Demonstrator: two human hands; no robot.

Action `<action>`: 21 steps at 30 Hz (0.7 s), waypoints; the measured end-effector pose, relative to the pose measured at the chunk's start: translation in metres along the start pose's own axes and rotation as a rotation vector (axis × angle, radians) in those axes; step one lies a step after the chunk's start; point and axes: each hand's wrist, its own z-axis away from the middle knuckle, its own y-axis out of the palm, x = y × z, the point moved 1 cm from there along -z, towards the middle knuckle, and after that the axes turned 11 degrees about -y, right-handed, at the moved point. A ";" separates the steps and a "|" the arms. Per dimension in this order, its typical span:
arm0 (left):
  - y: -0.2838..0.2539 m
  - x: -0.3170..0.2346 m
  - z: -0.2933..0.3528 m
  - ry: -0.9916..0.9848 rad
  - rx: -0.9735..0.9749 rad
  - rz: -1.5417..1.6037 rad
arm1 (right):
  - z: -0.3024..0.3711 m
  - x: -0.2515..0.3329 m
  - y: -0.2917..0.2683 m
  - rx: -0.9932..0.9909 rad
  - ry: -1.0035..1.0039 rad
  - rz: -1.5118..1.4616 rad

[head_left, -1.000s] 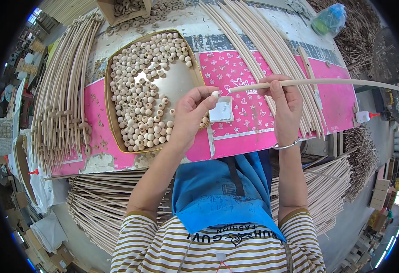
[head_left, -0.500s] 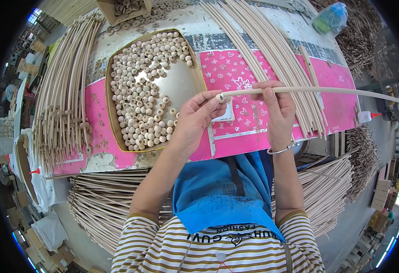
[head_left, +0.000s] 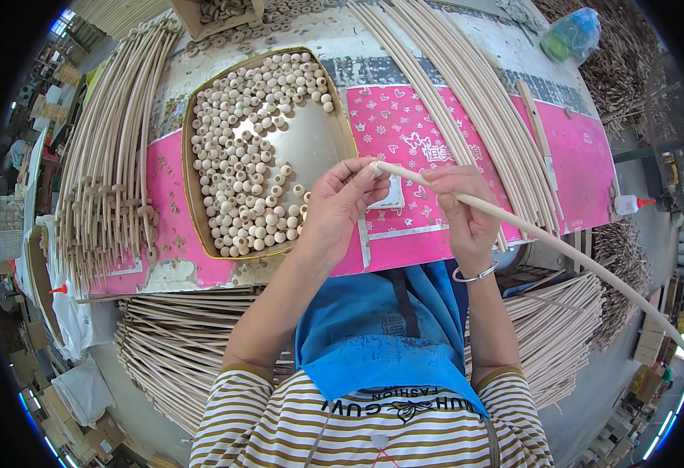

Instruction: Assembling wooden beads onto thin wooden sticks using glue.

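Above the pink table cover [head_left: 588, 160], the left hand [head_left: 342, 196] pinches 1 wooden bead [head_left: 375, 168] at the tip of a long stick [head_left: 576, 254], while the right hand [head_left: 469, 212] grips the stick near that end. Fit is hard to tell, as the left hand partly hides the join. Pressing straight, with a slight twist, should seat the bead squarely.

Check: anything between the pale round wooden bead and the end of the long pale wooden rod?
Nothing visible. The left hand pinches the bead right at the end of the rod; the right hand holds it farther along. The white square container lies beneath, outside that line. Whether bead and rod touch, I can't tell.
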 end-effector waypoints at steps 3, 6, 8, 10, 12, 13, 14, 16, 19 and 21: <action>0.000 0.002 0.003 0.064 0.006 -0.058 | 0.002 0.001 -0.005 0.019 0.011 -0.005; -0.004 -0.002 0.008 0.086 -0.036 -0.248 | 0.005 0.000 -0.008 0.012 0.032 -0.040; -0.006 -0.004 0.005 0.160 0.037 -0.345 | 0.009 -0.004 -0.006 -0.009 0.038 -0.075; -0.003 -0.003 0.004 0.177 0.034 -0.323 | 0.017 -0.006 0.000 -0.190 0.086 -0.187; 0.005 0.002 0.003 0.193 0.030 -0.301 | 0.024 -0.005 0.008 -0.278 0.127 -0.212; 0.011 0.006 0.003 0.228 0.021 -0.285 | 0.026 -0.004 0.012 -0.366 0.171 -0.234; 0.017 0.010 0.005 0.262 0.013 -0.269 | 0.026 -0.002 0.016 -0.367 0.170 -0.236; 0.028 0.014 0.007 0.275 0.042 -0.250 | 0.026 0.004 0.020 -0.420 0.242 -0.218; 0.038 0.017 0.004 0.291 0.028 -0.148 | 0.037 0.009 0.026 -0.440 0.390 -0.327; 0.041 0.016 0.003 0.264 0.023 -0.077 | 0.039 0.025 0.003 -0.211 0.633 -0.287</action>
